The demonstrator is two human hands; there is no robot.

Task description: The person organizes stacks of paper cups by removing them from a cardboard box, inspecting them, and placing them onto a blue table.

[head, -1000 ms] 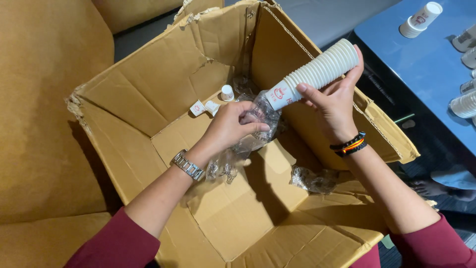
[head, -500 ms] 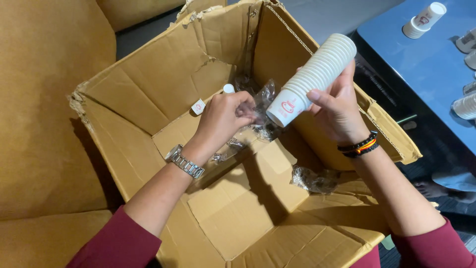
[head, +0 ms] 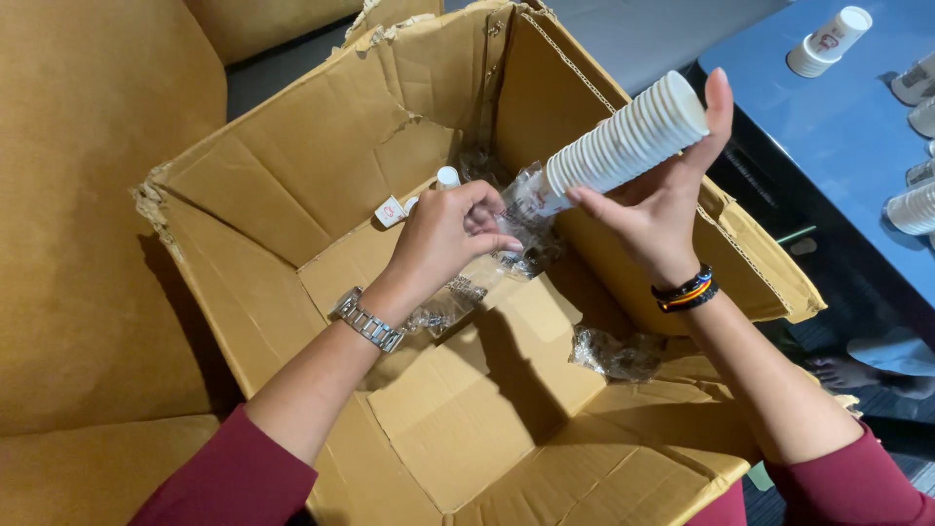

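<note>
My right hand [head: 668,195] grips a long stack of white paper cups [head: 616,146], tilted up to the right above an open cardboard box [head: 292,185]. My left hand [head: 450,229], with a metal watch on its wrist, pinches the clear plastic wrapper [head: 516,209] that still hangs around the lower end of the stack. The wrapper trails down under my left wrist into the box. Both sleeves are dark red.
Small white cups [head: 419,195] lie at the back of the box, and a crumpled clear wrapper [head: 616,353] rests on its right flap. A brown sofa [head: 88,214] stands on the left. A blue table [head: 838,127] on the right carries more white cups [head: 828,41].
My right hand has raised and tilted the cup stack up and to the right, drawing it further out of the wrapper that my left hand holds.
</note>
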